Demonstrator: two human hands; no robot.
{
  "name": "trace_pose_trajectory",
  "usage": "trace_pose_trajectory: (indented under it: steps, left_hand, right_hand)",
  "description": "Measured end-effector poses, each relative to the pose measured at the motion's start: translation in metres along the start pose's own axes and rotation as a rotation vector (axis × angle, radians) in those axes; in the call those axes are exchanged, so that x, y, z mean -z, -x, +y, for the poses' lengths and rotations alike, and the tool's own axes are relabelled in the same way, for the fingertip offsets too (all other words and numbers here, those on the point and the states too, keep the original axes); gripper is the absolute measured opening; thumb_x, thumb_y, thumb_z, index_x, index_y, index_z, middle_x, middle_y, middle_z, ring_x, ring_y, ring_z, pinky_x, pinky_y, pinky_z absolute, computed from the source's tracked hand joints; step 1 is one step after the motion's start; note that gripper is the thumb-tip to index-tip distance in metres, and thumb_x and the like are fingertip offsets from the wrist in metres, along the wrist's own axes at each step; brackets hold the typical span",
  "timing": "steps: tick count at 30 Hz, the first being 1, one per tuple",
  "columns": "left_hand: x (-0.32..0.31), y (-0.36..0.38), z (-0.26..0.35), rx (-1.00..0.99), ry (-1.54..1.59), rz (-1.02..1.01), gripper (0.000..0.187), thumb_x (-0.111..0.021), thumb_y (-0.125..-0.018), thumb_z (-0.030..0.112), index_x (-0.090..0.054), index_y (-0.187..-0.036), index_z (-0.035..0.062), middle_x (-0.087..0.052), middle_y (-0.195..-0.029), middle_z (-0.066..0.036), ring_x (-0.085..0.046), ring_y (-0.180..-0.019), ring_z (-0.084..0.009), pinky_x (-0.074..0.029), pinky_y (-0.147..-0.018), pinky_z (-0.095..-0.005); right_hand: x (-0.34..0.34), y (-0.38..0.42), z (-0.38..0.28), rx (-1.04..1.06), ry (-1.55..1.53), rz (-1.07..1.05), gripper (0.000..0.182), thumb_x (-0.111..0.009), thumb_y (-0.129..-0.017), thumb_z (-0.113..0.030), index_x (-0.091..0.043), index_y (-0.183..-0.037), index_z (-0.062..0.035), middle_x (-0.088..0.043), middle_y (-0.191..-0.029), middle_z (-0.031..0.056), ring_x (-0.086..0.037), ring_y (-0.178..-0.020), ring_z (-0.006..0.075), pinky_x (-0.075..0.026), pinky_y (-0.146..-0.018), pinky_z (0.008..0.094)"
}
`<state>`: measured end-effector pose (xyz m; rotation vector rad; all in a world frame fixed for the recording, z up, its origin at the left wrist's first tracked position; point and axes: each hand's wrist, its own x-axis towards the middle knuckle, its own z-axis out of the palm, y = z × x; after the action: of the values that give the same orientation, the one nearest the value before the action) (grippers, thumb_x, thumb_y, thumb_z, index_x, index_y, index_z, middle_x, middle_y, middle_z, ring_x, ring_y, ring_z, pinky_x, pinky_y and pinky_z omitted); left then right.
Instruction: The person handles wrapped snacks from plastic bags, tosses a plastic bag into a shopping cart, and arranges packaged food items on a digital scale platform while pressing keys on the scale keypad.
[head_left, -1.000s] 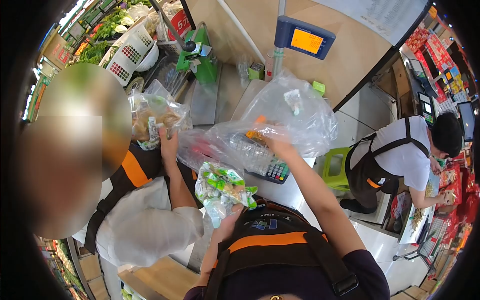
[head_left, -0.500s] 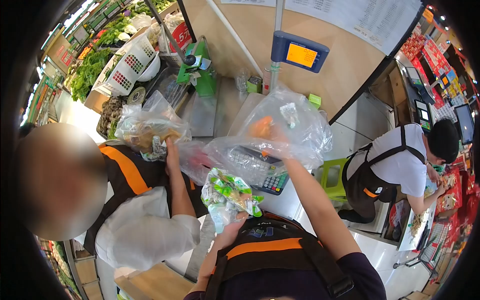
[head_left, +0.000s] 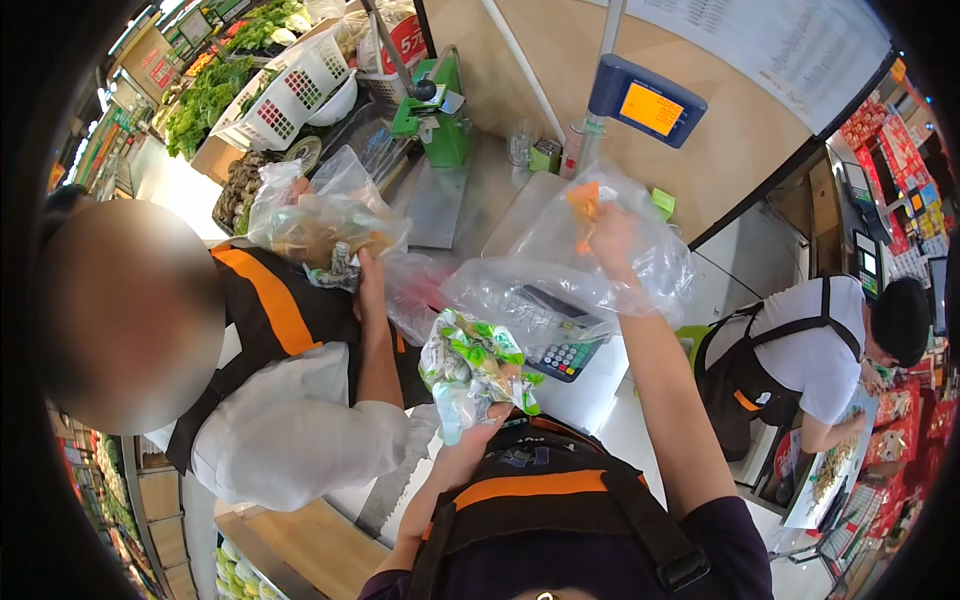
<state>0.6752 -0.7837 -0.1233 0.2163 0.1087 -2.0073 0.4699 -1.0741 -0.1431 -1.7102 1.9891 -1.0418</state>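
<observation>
My left hand [head_left: 487, 425] is closed around a crumpled bundle of clear plastic packaging with green-and-white print [head_left: 470, 365], close in front of my apron. My right hand [head_left: 612, 240] reaches into a large, mostly see-through plastic bag [head_left: 655, 265] over the scale, its fingers closed at a bright orange piece [head_left: 583, 205]. What kind of thing the orange piece is, I cannot tell. The bag's slack film [head_left: 530, 295] trails left over the scale's keypad [head_left: 567, 357]. A patch of pink-red shows through the film at its left end.
A co-worker on the left [head_left: 300, 420] holds a clear bag of brownish-yellow things [head_left: 335, 225]. The scale's lit display [head_left: 650, 107] stands on a pole. Beyond are a green bag sealer [head_left: 440, 115] and a white basket [head_left: 290, 95]. Another person [head_left: 800, 360] bends over goods at right.
The view has shifted, so most things sit further right. My right hand has moved away from me with the orange piece, which now shows more clearly. My left hand keeps its hold.
</observation>
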Motion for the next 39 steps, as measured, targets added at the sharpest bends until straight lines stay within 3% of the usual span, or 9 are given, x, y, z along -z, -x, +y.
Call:
trace_pose_trajectory:
  steps: [3,9,12,16,19,23,29,35,39]
  left_hand:
    - [-0.003,-0.001,0.000,0.001,-0.030,0.019,0.058,-0.066,-0.082,0.018,-0.039,-0.132,0.0052,-0.052,-0.120,-0.012,-0.052,-0.110,-0.0211,-0.042,-0.094,-0.0337]
    - [-0.003,0.005,0.002,0.029,-0.046,0.033,0.060,-0.066,-0.082,0.015,-0.037,-0.134,0.0059,-0.051,-0.121,-0.011,-0.052,-0.112,-0.0196,-0.041,-0.095,-0.0335]
    - [-0.001,-0.011,0.008,0.053,0.054,-0.051,0.062,-0.066,-0.082,0.014,-0.035,-0.135,0.0062,-0.051,-0.122,-0.010,-0.052,-0.112,-0.0188,-0.041,-0.096,-0.0334]
    - [-0.005,-0.013,0.005,0.027,-0.105,0.013,0.062,-0.065,-0.082,0.009,-0.033,-0.135,0.0064,-0.051,-0.123,-0.009,-0.052,-0.112,-0.0177,-0.042,-0.095,-0.0325]
    - [-0.025,0.004,-0.006,-0.083,-0.939,0.288,0.060,-0.062,-0.082,-0.004,-0.031,-0.133,0.0059,-0.052,-0.121,-0.010,-0.054,-0.108,-0.0165,-0.045,-0.091,-0.0298]
    - [-0.096,0.016,-0.018,-0.205,-1.307,0.273,0.058,-0.059,-0.084,-0.005,-0.030,-0.133,0.0052,-0.054,-0.116,-0.012,-0.059,-0.097,-0.0171,-0.049,-0.083,-0.0293]
    - [-0.053,0.028,-0.003,-0.166,-1.083,0.294,0.055,-0.056,-0.085,-0.005,-0.029,-0.132,0.0032,-0.054,-0.113,-0.014,-0.061,-0.092,-0.0211,-0.051,-0.079,-0.0321]
    - [-0.051,0.043,-0.002,-0.069,-0.957,0.517,0.062,-0.025,-0.095,0.056,-0.052,-0.119,0.0055,-0.063,-0.099,-0.012,-0.063,-0.081,-0.0245,-0.052,-0.070,-0.0348]
    - [-0.061,0.041,-0.007,-0.095,-0.763,0.515,0.058,-0.028,-0.095,0.053,-0.052,-0.118,0.0054,-0.063,-0.100,-0.011,-0.063,-0.077,-0.0247,-0.051,-0.069,-0.0345]
  right_hand:
    - [0.045,0.054,-0.036,-0.412,-1.376,-0.579,0.032,-0.070,-0.078,-0.018,-0.064,-0.107,-0.0050,-0.066,-0.101,0.0129,-0.063,-0.095,0.0240,-0.052,-0.078,0.0408]
    - [0.087,0.176,-0.050,-0.677,-0.858,-0.595,0.044,-0.072,-0.078,-0.011,-0.055,-0.116,0.0007,-0.063,-0.103,0.0073,-0.062,-0.094,0.0183,-0.050,-0.081,0.0300]
    - [0.136,0.190,-0.062,-0.422,-0.714,-0.781,0.054,-0.075,-0.076,-0.014,-0.052,-0.122,0.0004,-0.062,-0.106,0.0093,-0.058,-0.100,0.0170,-0.045,-0.090,0.0309]
    - [0.152,0.213,-0.057,-0.233,-0.780,-0.492,0.059,-0.069,-0.084,-0.018,-0.041,-0.133,0.0016,-0.055,-0.120,0.0131,-0.052,-0.110,0.0187,-0.042,-0.095,0.0311]
    - [0.155,0.217,-0.062,-0.025,-0.631,-0.416,0.059,-0.056,-0.093,-0.019,-0.029,-0.141,0.0015,-0.041,-0.137,0.0178,-0.040,-0.126,0.0240,-0.032,-0.105,0.0352]
    - [0.146,0.230,-0.078,0.017,-0.772,-0.253,0.067,-0.058,-0.092,-0.023,-0.022,-0.143,0.0018,-0.030,-0.142,0.0219,-0.031,-0.132,0.0310,-0.024,-0.109,0.0386]
    - [0.142,0.252,-0.085,-0.090,-1.030,-0.327,0.072,-0.060,-0.091,-0.024,-0.018,-0.144,0.0021,-0.029,-0.141,0.0201,-0.029,-0.133,0.0266,-0.023,-0.109,0.0377]
    - [0.129,0.261,-0.078,0.245,-0.642,-0.364,0.072,-0.059,-0.078,-0.026,-0.032,-0.142,-0.0070,-0.044,-0.127,0.0180,-0.035,-0.124,0.0362,-0.020,-0.105,0.0468]
    - [0.139,0.248,-0.092,0.353,-0.290,-0.192,0.060,-0.057,-0.080,-0.039,-0.050,-0.132,-0.0092,-0.049,-0.122,0.0115,-0.029,-0.127,0.0350,-0.019,-0.103,0.0483]
